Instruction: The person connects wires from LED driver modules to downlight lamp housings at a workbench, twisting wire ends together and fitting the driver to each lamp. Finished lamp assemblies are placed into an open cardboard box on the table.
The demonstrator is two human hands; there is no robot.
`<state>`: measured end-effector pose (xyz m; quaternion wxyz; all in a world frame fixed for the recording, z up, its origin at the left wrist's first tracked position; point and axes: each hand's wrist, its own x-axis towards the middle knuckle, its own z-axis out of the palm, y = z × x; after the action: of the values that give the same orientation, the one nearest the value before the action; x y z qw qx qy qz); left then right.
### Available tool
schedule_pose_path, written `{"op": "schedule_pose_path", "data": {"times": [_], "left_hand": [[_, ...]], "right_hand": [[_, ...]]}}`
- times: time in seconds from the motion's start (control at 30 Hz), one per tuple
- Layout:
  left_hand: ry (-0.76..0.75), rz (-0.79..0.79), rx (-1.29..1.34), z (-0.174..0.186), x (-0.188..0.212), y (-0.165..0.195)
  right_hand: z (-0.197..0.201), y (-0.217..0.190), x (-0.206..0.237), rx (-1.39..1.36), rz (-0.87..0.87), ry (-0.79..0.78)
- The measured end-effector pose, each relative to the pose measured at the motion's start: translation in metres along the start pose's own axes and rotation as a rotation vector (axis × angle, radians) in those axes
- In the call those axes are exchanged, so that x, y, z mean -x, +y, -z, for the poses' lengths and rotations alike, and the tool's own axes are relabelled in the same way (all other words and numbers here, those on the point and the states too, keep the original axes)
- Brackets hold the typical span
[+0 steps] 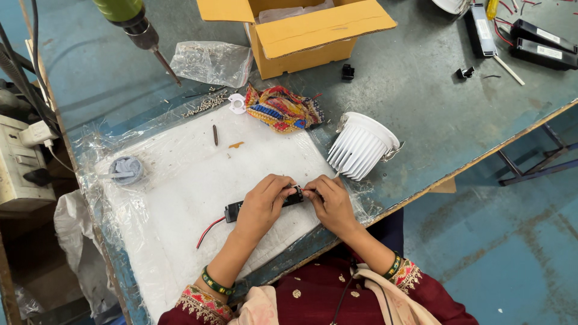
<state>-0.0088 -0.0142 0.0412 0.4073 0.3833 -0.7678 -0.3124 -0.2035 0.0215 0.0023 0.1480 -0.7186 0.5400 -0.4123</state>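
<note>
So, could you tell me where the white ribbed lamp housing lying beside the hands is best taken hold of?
Probably around its wide round rim, coming from above and the right. The white ribbed lamp housing lies tilted on the blue-green table, its rim up and away from the hands, its fins tapering down-left. A spring clip sticks out at the rim, so grip beside it.

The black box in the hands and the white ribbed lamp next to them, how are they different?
The black box is long, thin and dark; the white lamp is round, ribbed and bulkier. The left hand and right hand hold the box, while the lamp lies untouched on its side. A red wire leaves the box. Both rest on the table.
</note>
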Motion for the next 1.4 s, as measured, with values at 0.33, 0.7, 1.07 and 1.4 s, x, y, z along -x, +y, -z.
{"op": "schedule_pose_path", "data": {"times": [0.33,0.7,1.07,1.4], "left_hand": [[0.012,-0.026,-0.084,-0.002,-0.001,0.005],[0.027,-0.051,-0.096,-0.001,0.0,0.007],[0.022,-0.084,-0.14,-0.002,0.0,0.003],[0.021,-0.067,-0.13,-0.001,0.0,0.004]], "right_hand": [[0.0,-0.001,-0.001,0.013,0.024,-0.003],[-0.002,-0.002,-0.01,0.015,0.005,-0.04],[-0.005,-0.003,-0.012,0.038,0.011,-0.02],[0.0,-0.004,-0.013,0.039,-0.007,-0.076]]}}
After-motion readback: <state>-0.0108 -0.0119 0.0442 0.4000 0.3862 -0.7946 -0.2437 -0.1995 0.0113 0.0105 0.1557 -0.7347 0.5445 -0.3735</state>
